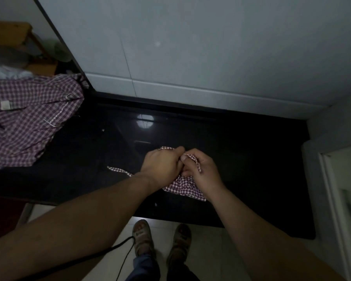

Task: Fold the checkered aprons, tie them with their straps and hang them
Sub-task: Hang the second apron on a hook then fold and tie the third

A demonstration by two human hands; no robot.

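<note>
I am standing at a glossy black counter (241,159), looking down at my two bare hands. They are meeting over a small folded apron (183,187) lying on the counter. My left hand (160,165) is pinching the checkered strap (196,160), and my right hand (204,172) is gripping it too, a loop crossing my fingers. A loose strap end (118,169) is trailing left across the counter. A heap (28,122) of checkered aprons is lying at far left. My sandalled feet (142,234) are showing below.
</note>
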